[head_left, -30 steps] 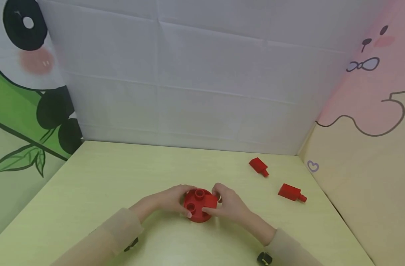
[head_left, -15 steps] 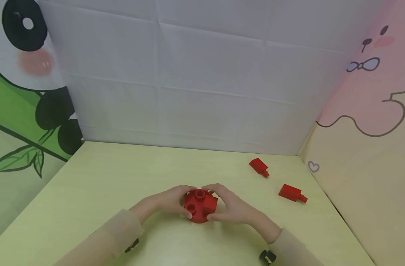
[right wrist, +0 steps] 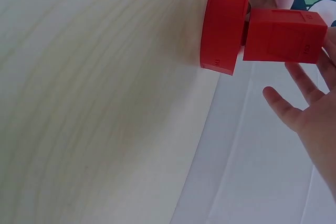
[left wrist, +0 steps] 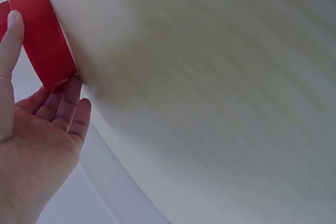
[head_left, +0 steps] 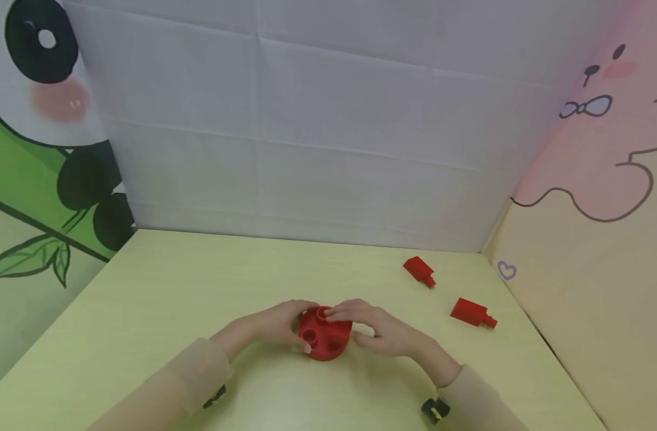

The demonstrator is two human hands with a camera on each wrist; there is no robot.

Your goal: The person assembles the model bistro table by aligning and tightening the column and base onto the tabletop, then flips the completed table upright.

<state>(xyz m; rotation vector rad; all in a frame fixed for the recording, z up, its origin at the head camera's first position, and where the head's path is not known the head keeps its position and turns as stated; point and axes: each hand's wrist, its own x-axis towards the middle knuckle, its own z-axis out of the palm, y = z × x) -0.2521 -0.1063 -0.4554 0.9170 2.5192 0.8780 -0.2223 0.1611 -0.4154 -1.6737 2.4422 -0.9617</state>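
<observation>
On the table a round red base (head_left: 321, 354) with raised ring sockets lies between both hands. My left hand (head_left: 274, 323) grips its left side, thumb in front and fingers behind. A red rectangular block (right wrist: 283, 35) stands on the base's right part, with a short gap below it where a bit of stem shows. My right hand (head_left: 387, 330) is at this block, its fingers stretched over the top and its thumb apart. In the right wrist view these fingers are spread; whether they touch the block's top is hard to tell.
Two more red blocks with stepped stems lie at the right: one farther back (head_left: 417, 269), the other nearer the right wall (head_left: 470, 312). A white sheet (head_left: 317, 149) closes off the back, and printed cartoon walls stand at both sides.
My right hand has let go of the block's sides and moved its fingers over the top, its thumb drawn off to the right. My left hand has stayed on the base.
</observation>
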